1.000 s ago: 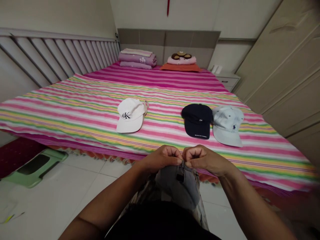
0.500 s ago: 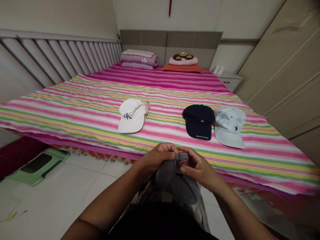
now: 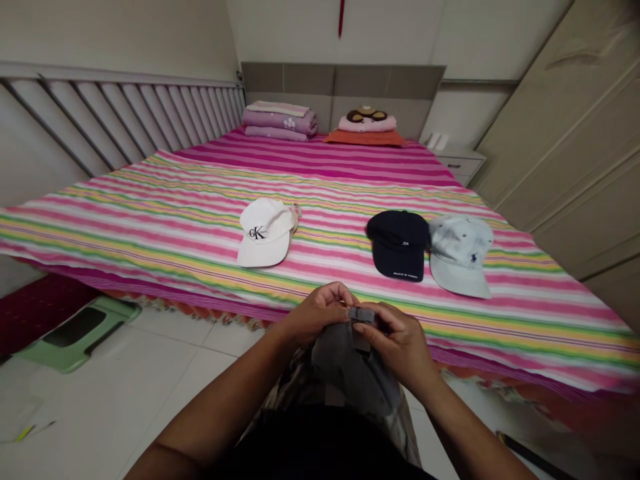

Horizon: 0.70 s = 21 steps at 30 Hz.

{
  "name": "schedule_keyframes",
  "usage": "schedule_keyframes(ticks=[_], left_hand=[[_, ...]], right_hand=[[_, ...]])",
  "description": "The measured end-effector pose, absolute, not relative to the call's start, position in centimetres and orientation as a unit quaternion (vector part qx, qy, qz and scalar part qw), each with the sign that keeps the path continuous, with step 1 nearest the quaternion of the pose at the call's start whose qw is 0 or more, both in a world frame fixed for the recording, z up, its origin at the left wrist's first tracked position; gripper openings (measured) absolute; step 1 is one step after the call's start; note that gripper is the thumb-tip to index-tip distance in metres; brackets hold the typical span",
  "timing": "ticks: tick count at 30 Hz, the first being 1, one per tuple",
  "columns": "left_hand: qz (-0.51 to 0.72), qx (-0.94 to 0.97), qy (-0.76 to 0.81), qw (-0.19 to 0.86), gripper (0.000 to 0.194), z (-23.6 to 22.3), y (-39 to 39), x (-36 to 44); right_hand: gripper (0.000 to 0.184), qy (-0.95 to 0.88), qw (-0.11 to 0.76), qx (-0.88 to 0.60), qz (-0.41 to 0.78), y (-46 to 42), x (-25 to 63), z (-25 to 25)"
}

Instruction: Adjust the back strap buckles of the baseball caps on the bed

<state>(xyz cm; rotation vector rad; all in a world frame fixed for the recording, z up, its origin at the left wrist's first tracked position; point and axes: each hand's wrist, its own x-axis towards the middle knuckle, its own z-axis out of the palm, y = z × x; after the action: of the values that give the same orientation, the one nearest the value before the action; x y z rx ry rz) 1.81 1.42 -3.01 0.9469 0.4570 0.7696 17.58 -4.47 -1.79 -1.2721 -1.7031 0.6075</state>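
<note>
Close to my body, a grey cap [image 3: 345, 367] hangs between both hands, its back strap [image 3: 363, 315] uppermost. My left hand [image 3: 323, 310] pinches the strap's left end between thumb and fingers. On the right part of the same strap, my right hand [image 3: 403, 340] is closed, its thumb pressed near the loop. Ahead on the bed lies a white cap [image 3: 266, 230] with black letters on its front. To the right, a navy cap [image 3: 397, 245] touches a pale blue cap [image 3: 461, 253] with a small dark emblem.
A striped sheet [image 3: 190, 223] covers the bed, which has a headboard [image 3: 340, 87] and a slatted rail [image 3: 130, 120]. Folded purple bedding [image 3: 280, 123] and an orange pillow [image 3: 367, 138] lie at the far end. A green stool [image 3: 75, 333] stands on the floor at left.
My right hand has closed further on the strap, its thumb moving up and left against it. My left hand keeps its pinch. The caps on the bed have not moved.
</note>
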Motion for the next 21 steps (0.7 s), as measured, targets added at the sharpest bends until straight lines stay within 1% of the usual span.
schedule_keyframes(ticks=[2,9,16,21], left_hand=[[0.366,0.435,0.208,0.796,0.022,-2.7,1.4,1.9],[0.347,0.474,0.254,0.769,0.026,-2.3,1.5,2.0],[0.304,0.485,0.259,0.778,0.029,-1.8,1.7,1.5],[0.298,0.512,0.261,0.762,0.028,-1.9,2.2,0.7]], right_hand=[[0.019,-0.687,0.445,-0.517,0.25,-4.5,17.5,-1.7],[0.017,-0.692,0.434,-0.526,0.237,-4.3,17.6,-1.2],[0.016,-0.693,0.446,-0.52,0.224,-4.5,17.8,-1.3],[0.015,-0.681,0.458,-0.522,0.234,-4.6,18.2,-1.4]])
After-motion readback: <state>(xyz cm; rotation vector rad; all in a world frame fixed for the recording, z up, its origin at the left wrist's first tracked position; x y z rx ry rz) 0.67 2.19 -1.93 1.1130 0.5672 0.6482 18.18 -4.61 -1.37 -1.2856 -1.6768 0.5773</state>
